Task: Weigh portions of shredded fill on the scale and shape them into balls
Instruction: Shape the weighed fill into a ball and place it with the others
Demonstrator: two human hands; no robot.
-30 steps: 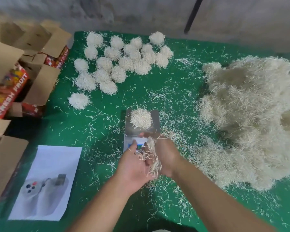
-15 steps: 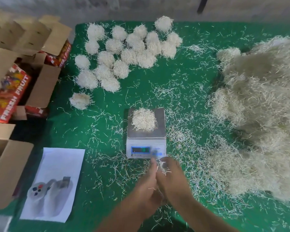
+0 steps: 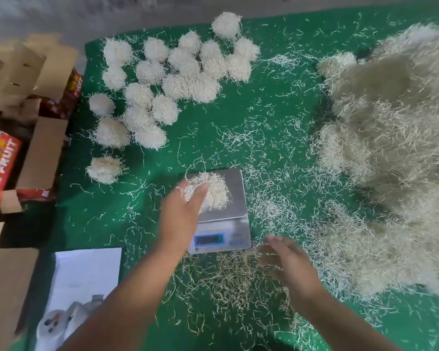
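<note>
The scale (image 3: 219, 211) serves as the reference landmark; it sits on the green mat (image 3: 276, 117), display edge toward the person. One portion of shredded fill (image 3: 214, 191) rests on the weighing platform, slightly toward the platform's left side.

Left hand (image 3: 181, 214): positioned over the left edge of the scale, fingers extended and reaching into the portion. A small tuft of strands (image 3: 189, 192) lies at the fingertips (whether it is pinched or merely touched cannot be determined). Right hand (image 3: 287, 262): fingers relaxed and spread, holding nothing, just beside the near right corner of the scale.

Governing relation: the portion lies directly ahead of the left hand and in contact with it; it lies ahead and to the left of the right hand, apart from it. The left hand is therefore the nearer one. The portion is a rough mound with no marked long axis.

Counts:
- Scales: one.
- Portions on the platform: one.
- Finished balls (image 3: 162, 79), beyond and left of the scale: about twenty (the cluster overlaps, so an exact figure is uncertain).
- Bulk pile (image 3: 390, 153), right of the scale: one.
- Loose scatter (image 3: 238, 282), on the near side of the scale: one patch.
</note>
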